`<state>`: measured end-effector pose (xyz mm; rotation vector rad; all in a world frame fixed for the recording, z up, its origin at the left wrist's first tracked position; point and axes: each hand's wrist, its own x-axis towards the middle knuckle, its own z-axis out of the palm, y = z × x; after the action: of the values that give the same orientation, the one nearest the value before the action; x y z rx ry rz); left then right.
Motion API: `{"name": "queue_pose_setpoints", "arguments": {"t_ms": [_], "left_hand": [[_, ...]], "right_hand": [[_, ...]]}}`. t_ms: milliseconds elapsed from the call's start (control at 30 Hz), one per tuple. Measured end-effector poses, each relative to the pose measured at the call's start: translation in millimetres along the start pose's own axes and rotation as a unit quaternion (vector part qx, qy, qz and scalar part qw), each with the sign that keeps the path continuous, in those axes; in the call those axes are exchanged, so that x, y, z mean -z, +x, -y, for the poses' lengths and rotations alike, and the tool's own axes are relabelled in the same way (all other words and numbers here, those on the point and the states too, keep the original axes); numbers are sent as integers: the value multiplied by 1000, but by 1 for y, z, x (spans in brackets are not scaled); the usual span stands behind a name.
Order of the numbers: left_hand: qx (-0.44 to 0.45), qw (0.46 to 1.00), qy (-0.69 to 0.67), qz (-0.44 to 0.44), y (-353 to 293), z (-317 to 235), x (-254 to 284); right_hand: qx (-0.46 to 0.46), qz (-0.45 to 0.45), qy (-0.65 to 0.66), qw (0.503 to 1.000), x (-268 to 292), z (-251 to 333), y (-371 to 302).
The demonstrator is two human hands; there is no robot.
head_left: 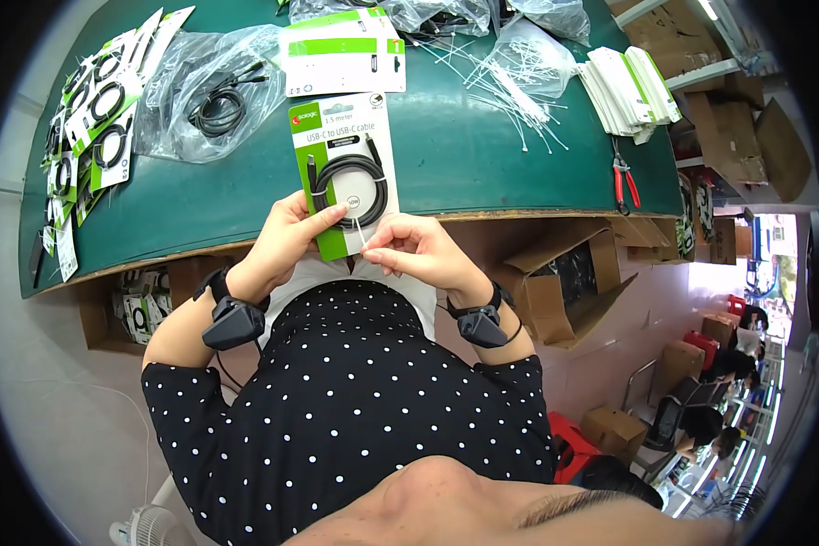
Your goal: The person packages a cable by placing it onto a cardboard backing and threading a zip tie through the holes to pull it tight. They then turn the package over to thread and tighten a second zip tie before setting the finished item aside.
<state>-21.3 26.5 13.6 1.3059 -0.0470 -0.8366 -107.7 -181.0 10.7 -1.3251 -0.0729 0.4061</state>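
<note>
At the table's near edge, a white and green packaging card (pixel 373 107) lies tilted up before me with a coiled black cable (pixel 379 189) on its front. My left hand (pixel 287 238) grips the card's lower left side, its thumb pressed over the lower part of the coil. A thin white cable tie (pixel 360 233) comes out at the bottom of the coil. My right hand (pixel 423 257) pinches the tie's loose end between thumb and fingers, close to the card's lower right edge. The card's back and the fingers behind it are hidden.
Finished-looking carded cables (pixel 109 100) pile up at the left, beside a clear bag (pixel 177 68) with a black cable (pixel 218 109). Blank-faced cards (pixel 341 68) lie ahead. Loose cable ties (pixel 519 96), stacked cards (pixel 623 91) and red-handled cutters (pixel 625 185) sit rightward. An open carton (pixel 555 305) stands below.
</note>
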Motion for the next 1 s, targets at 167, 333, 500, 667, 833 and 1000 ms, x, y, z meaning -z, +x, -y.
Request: {"name": "queue_pose_setpoints", "arguments": {"t_ms": [167,333,500,667,833,1000], "left_hand": [[50,999,-21,-7,0,-7,-1],[90,995,-46,-9,2,-7,3],[99,994,-44,-8,2,-4,5],[109,993,-47,-8,4,-4,5],[107,993,-52,0,3,-8,4],[110,993,-48,-3,4,-5,5]], "right_hand": [[-12,-11,-4,1000,4,12,-1],[-15,-15,-135,991,9,23,-2],[78,-94,-224,967,3,20,2],[152,-98,-238,954,1,9,6],[198,-132,-236,942,-1,5,8],[264,-188,-313,893,-7,-6,15]]}}
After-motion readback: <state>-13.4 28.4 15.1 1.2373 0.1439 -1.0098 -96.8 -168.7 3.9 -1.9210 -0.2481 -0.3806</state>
